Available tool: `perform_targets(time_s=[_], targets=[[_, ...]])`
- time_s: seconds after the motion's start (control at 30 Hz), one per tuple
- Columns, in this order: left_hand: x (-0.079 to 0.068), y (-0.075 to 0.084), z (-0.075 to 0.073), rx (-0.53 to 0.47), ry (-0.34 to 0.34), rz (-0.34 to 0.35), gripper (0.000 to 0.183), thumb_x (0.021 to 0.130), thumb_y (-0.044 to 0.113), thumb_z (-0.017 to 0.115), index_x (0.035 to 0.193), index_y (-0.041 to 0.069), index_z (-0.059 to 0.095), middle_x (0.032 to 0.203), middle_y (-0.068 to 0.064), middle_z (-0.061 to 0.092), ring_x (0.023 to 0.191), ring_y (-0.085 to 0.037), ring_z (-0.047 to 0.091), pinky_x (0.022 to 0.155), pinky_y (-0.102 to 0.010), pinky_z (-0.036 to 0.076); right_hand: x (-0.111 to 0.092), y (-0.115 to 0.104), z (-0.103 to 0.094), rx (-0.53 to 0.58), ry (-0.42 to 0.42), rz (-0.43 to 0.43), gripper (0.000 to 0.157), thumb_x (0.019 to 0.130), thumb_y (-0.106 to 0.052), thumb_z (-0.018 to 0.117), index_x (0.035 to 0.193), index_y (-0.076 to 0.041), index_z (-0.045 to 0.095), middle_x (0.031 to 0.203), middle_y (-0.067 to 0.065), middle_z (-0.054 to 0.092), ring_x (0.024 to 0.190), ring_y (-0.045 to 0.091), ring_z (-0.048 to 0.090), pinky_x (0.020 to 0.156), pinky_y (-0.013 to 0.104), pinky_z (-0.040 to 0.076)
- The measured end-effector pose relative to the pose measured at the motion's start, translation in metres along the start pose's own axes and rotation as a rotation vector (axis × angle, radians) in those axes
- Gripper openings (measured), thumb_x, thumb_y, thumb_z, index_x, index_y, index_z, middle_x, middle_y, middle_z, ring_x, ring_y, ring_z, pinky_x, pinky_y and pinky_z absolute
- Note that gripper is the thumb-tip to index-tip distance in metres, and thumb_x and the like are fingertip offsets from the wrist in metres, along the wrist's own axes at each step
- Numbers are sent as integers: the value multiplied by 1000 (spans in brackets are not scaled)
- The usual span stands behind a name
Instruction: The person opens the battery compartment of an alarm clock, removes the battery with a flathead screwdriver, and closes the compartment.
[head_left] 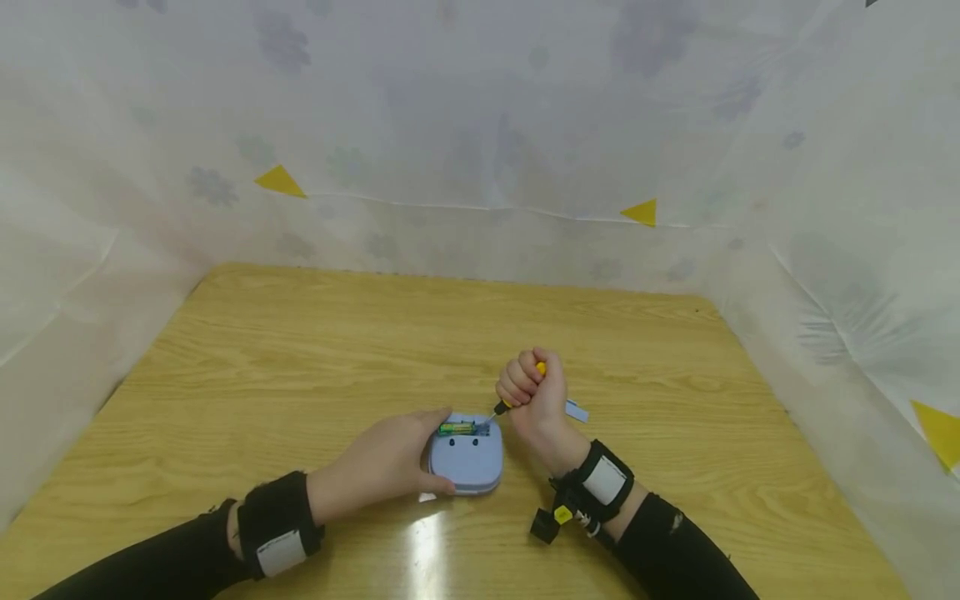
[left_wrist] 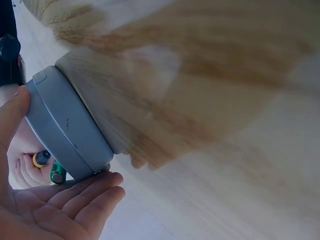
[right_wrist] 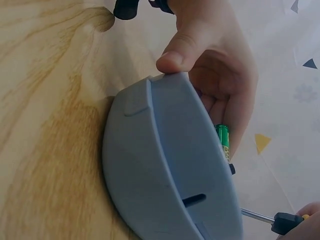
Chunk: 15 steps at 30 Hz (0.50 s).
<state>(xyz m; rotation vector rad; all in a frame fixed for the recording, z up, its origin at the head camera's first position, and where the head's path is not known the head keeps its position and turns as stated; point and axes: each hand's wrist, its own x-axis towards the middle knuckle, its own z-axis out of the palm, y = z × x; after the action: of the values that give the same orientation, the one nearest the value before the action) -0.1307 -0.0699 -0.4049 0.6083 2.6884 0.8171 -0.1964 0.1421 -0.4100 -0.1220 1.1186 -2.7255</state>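
A rounded light-blue plastic case [head_left: 467, 468] rests on the table with its battery compartment facing up. My left hand [head_left: 390, 454] holds it from the left, thumb at the near side and fingers at the far side. One green battery [head_left: 456, 428] lies in the compartment's left part; its end shows in the left wrist view. My right hand [head_left: 534, 398] grips a yellow-and-black screwdriver [head_left: 502, 407] in a fist. Its metal shaft slants down to the compartment's right part, beside the battery. In the right wrist view, the case [right_wrist: 170, 155] hides the screwdriver's tip.
A small light-blue cover [head_left: 577, 410] lies on the wooden table [head_left: 360, 333] just right of my right hand. Pale sheeting [head_left: 465, 125] with yellow triangles surrounds the table at the back and sides. A black wrist-camera mount [head_left: 551, 521] hangs under my right wrist.
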Motion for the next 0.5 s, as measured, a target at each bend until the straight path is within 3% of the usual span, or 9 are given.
perform_targets(time_s=[0.5], targets=[[1,1,-2,-4,16,-9,103,72,44,98,152,-3,53,148,-22,64,136,-37,64,116,-53,53,2,-7,6,-45,-39,-33,51,110,-20,22,58,-21,22,46,-14,29,41,4,23,54,28,3]])
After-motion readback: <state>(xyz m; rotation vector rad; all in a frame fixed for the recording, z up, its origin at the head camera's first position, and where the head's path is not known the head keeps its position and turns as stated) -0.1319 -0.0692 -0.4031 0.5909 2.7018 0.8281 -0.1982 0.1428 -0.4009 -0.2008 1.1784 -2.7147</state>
